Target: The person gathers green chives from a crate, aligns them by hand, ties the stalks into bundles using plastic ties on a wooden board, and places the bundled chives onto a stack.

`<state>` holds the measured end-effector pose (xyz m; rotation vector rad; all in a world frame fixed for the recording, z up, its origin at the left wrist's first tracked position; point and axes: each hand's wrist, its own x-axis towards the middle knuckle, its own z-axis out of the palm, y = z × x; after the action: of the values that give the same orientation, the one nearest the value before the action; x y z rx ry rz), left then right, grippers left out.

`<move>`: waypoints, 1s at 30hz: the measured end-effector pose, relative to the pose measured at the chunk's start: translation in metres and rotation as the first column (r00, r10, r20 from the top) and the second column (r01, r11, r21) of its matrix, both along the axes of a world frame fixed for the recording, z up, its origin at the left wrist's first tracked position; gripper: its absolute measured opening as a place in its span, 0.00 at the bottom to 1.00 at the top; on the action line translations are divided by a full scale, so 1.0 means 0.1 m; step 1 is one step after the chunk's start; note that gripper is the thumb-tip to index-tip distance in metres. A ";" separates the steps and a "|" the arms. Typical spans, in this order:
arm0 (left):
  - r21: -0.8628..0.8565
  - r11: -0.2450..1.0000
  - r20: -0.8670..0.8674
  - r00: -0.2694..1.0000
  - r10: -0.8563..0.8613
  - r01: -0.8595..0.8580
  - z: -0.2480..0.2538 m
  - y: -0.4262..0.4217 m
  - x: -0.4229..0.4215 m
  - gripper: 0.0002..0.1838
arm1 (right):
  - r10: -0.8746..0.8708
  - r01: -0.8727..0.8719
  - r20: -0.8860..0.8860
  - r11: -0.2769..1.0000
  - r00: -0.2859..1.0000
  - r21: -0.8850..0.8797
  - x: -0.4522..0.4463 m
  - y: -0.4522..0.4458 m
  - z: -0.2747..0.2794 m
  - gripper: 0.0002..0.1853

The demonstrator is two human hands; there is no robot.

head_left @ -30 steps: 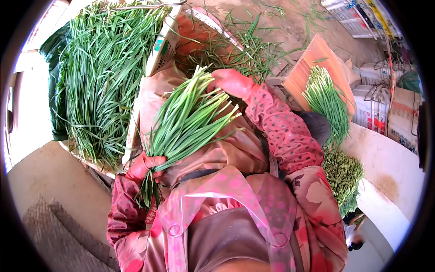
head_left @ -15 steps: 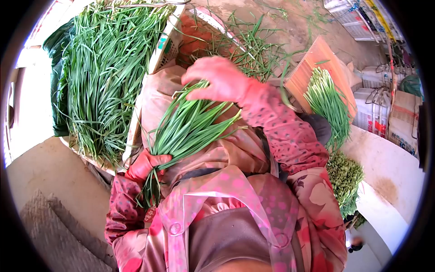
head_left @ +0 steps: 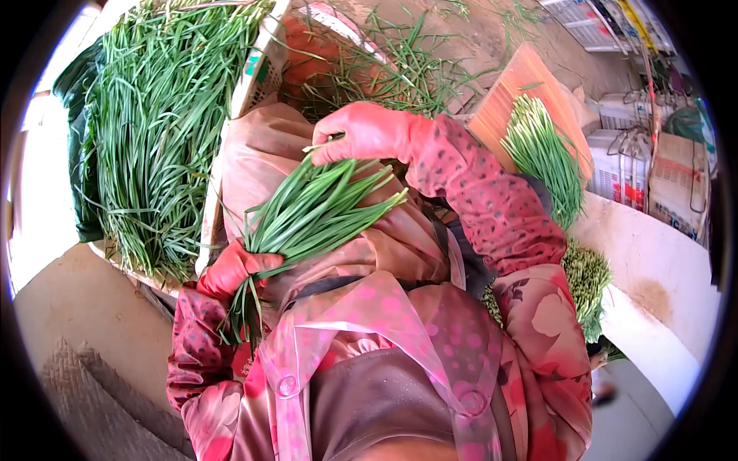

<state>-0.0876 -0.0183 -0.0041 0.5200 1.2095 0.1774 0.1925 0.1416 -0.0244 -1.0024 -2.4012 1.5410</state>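
Observation:
My left hand [head_left: 234, 270], in a red rubber glove, is wrapped round a bunch of garlic chives [head_left: 323, 211] near its leafy end. The stalk ends fan out up and to the right over my lap. Above the bunch, my gloved right hand [head_left: 365, 136] pinches thumb against fingers at the bunch's upper edge. A thin pale stalk end [head_left: 310, 148] pokes out at those fingertips. A pink-brown apron [head_left: 265, 146] covers my legs under the bunch.
A crate [head_left: 255, 65] heaped with loose chives [head_left: 165, 138] stands at my left. To the right, a neat bunch [head_left: 546, 154] lies on an orange board [head_left: 492, 115], with more bundled greens [head_left: 588, 284] below. Scattered leaves [head_left: 400, 77] litter the floor ahead; packed crates [head_left: 619, 161] stand far right.
My right hand has gone from spread fingers above the bunch to a pinch at its upper edge. The bunch stays in my left hand. The view has shifted slightly.

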 end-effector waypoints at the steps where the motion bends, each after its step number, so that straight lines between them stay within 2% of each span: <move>1: 0.002 1.000 0.004 1.000 -0.007 0.007 0.05 0.03 0.02 0.19 | -0.007 0.009 0.015 0.986 1.000 -0.165 -0.01 0.03 0.02 0.13; 3: 0.012 1.000 0.002 1.000 -0.003 0.003 0.13 0.06 0.06 0.18 | 0.008 -0.005 0.022 0.989 1.000 -0.148 0.02 0.04 -0.08 0.13; 5: 0.017 1.000 -0.010 1.000 -0.007 0.007 0.10 0.04 0.02 0.18 | -0.112 0.071 -0.112 0.945 0.987 -0.319 0.03 0.01 -0.19 0.13; 7: 0.028 0.997 -0.035 0.997 -0.064 0.065 0.16 0.07 0.02 0.18 | -0.181 0.116 -0.146 0.921 0.973 -0.373 0.03 -0.05 -0.28 0.13; 9: 0.059 0.998 -0.019 1.000 -0.023 0.024 0.16 0.04 0.04 0.17 | -0.123 0.122 0.140 0.992 0.983 0.014 0.03 -0.12 -0.21 0.11; 10: 0.017 0.999 -0.048 0.998 -0.030 0.031 0.18 0.04 0.02 0.16 | -0.083 0.060 0.077 0.962 0.994 0.266 0.05 -0.16 -0.33 0.11; 11: -0.024 0.999 -0.077 0.996 -0.038 0.037 0.21 0.05 0.01 0.16 | -0.086 0.063 0.075 0.962 0.993 0.265 0.07 -0.16 -0.36 0.11; 13: 0.015 1.000 -0.020 1.000 0.024 -0.024 0.28 0.04 0.06 0.14 | -0.216 0.193 -0.193 0.972 0.957 -0.132 0.15 -0.17 -0.41 0.09; 14: 0.029 0.999 -0.025 1.000 0.016 -0.015 0.19 -0.01 -0.03 0.14 | -0.335 0.259 -0.193 0.906 0.922 -0.336 0.20 -0.14 -0.38 0.10; 15: 0.043 0.999 -0.031 0.999 0.008 -0.006 0.15 -0.05 -0.09 0.13 | -0.398 0.323 -0.119 0.857 0.909 -0.401 0.28 -0.08 -0.28 0.10; 16: 0.038 0.999 -0.049 0.999 -0.005 0.007 0.15 -0.08 -0.14 0.13 | -0.474 0.325 -0.258 0.827 0.842 -0.459 0.40 -0.03 -0.47 0.10; 17: 0.034 0.999 -0.052 0.999 -0.006 0.008 0.11 -0.14 -0.22 0.13 | -0.629 0.471 -0.167 0.708 0.759 -0.526 0.56 0.01 -0.33 0.13; 18: 0.035 0.999 -0.065 0.998 0.011 -0.009 0.05 -0.24 -0.31 0.14 | -0.777 0.618 -0.278 0.621 0.564 -0.482 0.71 0.05 -0.34 0.15; 19: 0.037 0.999 -0.079 0.996 0.029 -0.026 0.03 -0.33 -0.36 0.16 | -0.878 0.749 -0.126 0.461 0.461 -0.476 0.98 0.18 -0.42 0.19; 20: 0.040 0.994 -0.064 0.992 0.107 -0.105 0.08 -0.41 -0.34 0.18 | -0.936 0.864 -0.042 0.339 0.349 -0.373 1.24 0.23 -0.58 0.20; 21: -0.023 0.979 -0.036 0.979 0.203 -0.204 0.11 -0.51 -0.32 0.20 | -0.937 0.863 -0.039 0.335 0.347 -0.379 1.36 0.18 -0.55 0.20; 23: 0.001 0.978 -0.037 0.978 0.207 -0.207 -0.10 -0.75 -0.41 0.20 | -0.755 0.792 0.263 0.518 0.601 -0.324 1.49 0.03 -0.45 0.20; 24: -0.071 0.966 -0.012 0.969 0.248 -0.248 -0.13 -0.81 -0.39 0.20 | -0.667 0.701 0.247 0.592 0.703 -0.397 1.40 -0.14 -0.38 0.21; 25: -0.072 0.966 -0.014 0.968 0.249 -0.249 -0.11 -0.82 -0.32 0.20 | -0.565 0.596 0.222 0.653 0.794 -0.468 1.24 -0.38 -0.29 0.21; 27: 0.016 0.947 0.020 0.947 0.320 -0.320 -0.07 -0.83 -0.18 0.19 | -0.462 0.476 0.183 0.667 0.868 -0.573 0.84 -0.89 -0.39 0.16; 28: 0.015 0.949 0.027 0.949 0.314 -0.314 -0.15 -0.89 -0.22 0.20 | -0.324 0.332 0.086 0.866 0.942 -0.374 0.71 -1.13 -0.53 0.16; 29: 0.021 0.951 0.022 0.951 0.309 -0.310 -0.19 -0.91 -0.24 0.20 | -0.157 0.159 0.028 0.978 0.987 -0.132 0.63 -1.27 -0.67 0.15; 30: 0.032 0.957 0.023 0.958 0.287 -0.288 -0.21 -0.91 -0.26 0.20 | -0.160 0.161 0.018 0.979 0.987 -0.128 0.58 -1.29 -0.75 0.15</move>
<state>-0.1137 -0.1096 -0.0247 0.3695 1.2625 0.4515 0.2506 0.0130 -0.0998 -1.1964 -2.1865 1.6534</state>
